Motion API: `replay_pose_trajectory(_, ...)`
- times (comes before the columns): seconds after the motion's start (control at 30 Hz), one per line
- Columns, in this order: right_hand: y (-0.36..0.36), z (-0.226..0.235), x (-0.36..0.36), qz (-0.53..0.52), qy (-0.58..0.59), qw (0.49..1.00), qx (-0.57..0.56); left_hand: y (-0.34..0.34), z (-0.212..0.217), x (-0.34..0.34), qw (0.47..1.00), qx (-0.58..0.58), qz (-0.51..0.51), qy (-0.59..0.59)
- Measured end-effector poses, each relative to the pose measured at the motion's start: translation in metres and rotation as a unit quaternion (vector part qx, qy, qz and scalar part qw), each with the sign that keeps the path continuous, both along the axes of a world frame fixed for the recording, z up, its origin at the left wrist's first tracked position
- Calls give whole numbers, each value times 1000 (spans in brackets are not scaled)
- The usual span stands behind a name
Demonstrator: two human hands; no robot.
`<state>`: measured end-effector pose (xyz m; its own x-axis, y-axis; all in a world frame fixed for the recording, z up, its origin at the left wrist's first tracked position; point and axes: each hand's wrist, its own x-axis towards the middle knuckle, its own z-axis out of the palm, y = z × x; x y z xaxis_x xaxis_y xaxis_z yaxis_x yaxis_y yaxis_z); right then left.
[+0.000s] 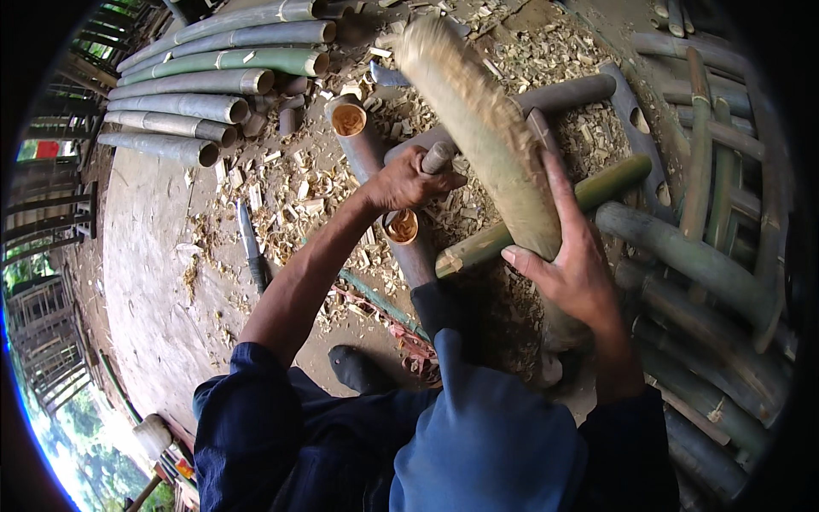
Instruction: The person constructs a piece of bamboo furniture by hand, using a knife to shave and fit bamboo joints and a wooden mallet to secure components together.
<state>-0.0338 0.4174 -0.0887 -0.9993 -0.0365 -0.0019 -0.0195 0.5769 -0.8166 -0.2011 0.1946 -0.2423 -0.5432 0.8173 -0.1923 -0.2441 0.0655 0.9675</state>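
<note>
My left hand (414, 181) is closed around a round wooden handle (439, 157). The rest of that tool is hidden by the fist. Below the fist lies a dark bamboo pole (357, 158) with two round holes cut in it, their insides orange-brown. In my right hand (570, 269) is a thick pale wooden club (478, 128), fingers along its right side and thumb across its left. Its upper end is frayed and smeared by motion, raised above and right of the left fist. A green bamboo pole (486, 246) crosses behind the club.
Several cut bamboo poles (213, 81) lie side by side at the upper left. More bamboo (699, 256) is stacked on the right. A knife (248, 237) with a dark handle rests on the ground, left of the pole. Wood chips (299, 196) cover the ground around it.
</note>
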Motion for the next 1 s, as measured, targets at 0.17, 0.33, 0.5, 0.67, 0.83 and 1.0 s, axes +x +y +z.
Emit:
replay_pose_trajectory(0.17,-26,11,-11,46,-93,993,63,-27,14,12,1000,-4,2,-12)
replay_pose_trajectory(0.33,-33,40,-23,90,-68,993,32,-71,7,28,996,-77,48,13)
replay_pose_trajectory(0.5,-55,30,-25,148,-64,978,135,-79,2,40,950,-78,61,297)
replay_pose_trajectory(0.67,-49,30,-20,82,1,990,119,0,1,108,896,-23,315,312)
replay_pose_trajectory(0.83,-28,22,14,4,-51,998,27,36,6,155,847,-195,226,440)
replay_pose_trajectory(1.0,-14,14,49,-52,-36,997,38,27,24,141,876,-241,209,362)
